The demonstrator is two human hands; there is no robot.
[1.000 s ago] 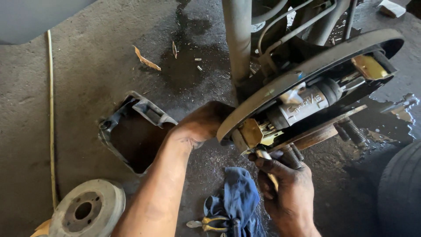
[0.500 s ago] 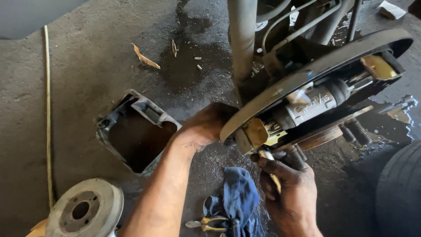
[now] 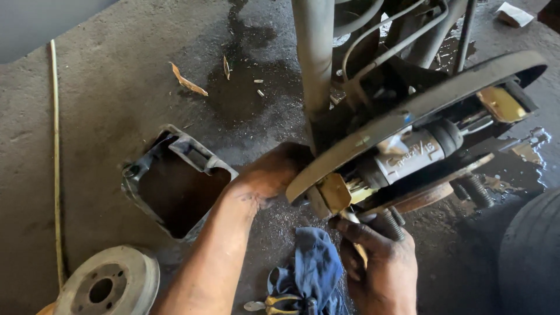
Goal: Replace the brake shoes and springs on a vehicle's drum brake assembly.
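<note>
A drum brake assembly hangs at the right: a curved dark brake shoe [image 3: 408, 114] over a grey wheel cylinder [image 3: 411, 157] and a hub with wheel studs [image 3: 475, 189]. My left hand [image 3: 268, 175] reaches behind the shoe's lower end; its fingers are hidden there. My right hand [image 3: 376, 259] sits under the assembly, fingers pinched on a small metal part [image 3: 350, 217] by the brass-coloured shoe end [image 3: 332, 192].
A blue rag [image 3: 315, 268] and yellow-handled pliers [image 3: 274, 303] lie on the wet concrete below. A brake drum [image 3: 108, 283] rests bottom left, a black plastic tray [image 3: 175, 181] left of my arm, a tyre [image 3: 534, 251] at the right edge.
The view has shifted slightly. Both hands stay at the shoe's lower end, with little visible movement.
</note>
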